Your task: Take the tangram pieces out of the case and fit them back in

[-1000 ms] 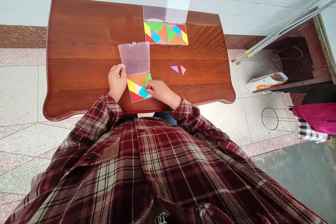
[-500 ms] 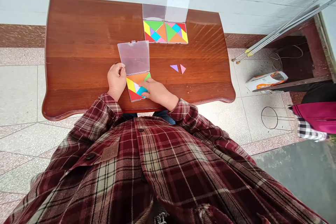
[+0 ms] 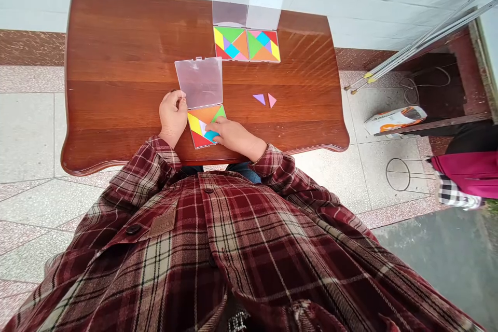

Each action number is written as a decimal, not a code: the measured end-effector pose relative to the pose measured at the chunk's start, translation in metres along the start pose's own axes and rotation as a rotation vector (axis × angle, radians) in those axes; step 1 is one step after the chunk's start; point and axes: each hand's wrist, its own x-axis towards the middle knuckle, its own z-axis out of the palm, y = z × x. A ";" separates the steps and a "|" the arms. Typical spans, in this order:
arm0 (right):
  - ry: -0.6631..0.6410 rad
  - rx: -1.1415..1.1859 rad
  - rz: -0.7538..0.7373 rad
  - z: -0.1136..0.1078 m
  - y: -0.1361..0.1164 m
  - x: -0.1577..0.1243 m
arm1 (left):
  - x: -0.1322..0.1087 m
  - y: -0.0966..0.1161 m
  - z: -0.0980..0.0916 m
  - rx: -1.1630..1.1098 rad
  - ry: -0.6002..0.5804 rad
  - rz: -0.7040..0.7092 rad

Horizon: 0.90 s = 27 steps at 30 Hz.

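Observation:
An open clear plastic tangram case lies near the table's front edge, its lid (image 3: 200, 83) tilted back. My left hand (image 3: 172, 115) is closed on the lid's lower left edge. Over the case's tray, my right hand (image 3: 237, 137) has its fingers and thumb on a blue tangram piece (image 3: 210, 135) and covers the tray's right part. Around it in the tray show a yellow piece (image 3: 194, 122), a red piece (image 3: 201, 140), an orange piece (image 3: 203, 113) and part of a green piece (image 3: 221, 112). A purple triangle (image 3: 259, 99) and a pink triangle (image 3: 272, 100) lie loose to the right.
Two filled tangram cases, a left case (image 3: 230, 43) and a right case (image 3: 263, 45), stand open side by side at the wooden table's (image 3: 136, 52) back edge. On the floor to the right are a white and orange bag (image 3: 395, 120) and a wire ring stand (image 3: 398, 174).
The view has shifted slightly. Both hands stay in nearly the same place on the lid and the blue piece, and the loose triangles have not moved.

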 end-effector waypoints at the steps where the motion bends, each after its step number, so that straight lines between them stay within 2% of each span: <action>1: 0.000 0.003 -0.015 0.001 0.000 0.001 | 0.000 0.000 0.000 0.000 -0.003 0.000; 20: -0.065 0.069 -0.180 0.002 0.007 0.014 | 0.001 -0.002 0.000 -0.009 0.003 -0.018; 24: -0.052 0.105 -0.226 0.002 0.006 0.014 | 0.001 -0.001 -0.001 0.006 0.014 -0.019; 27: 0.021 0.171 -0.215 -0.004 0.012 0.010 | 0.000 0.003 -0.003 0.008 0.017 -0.013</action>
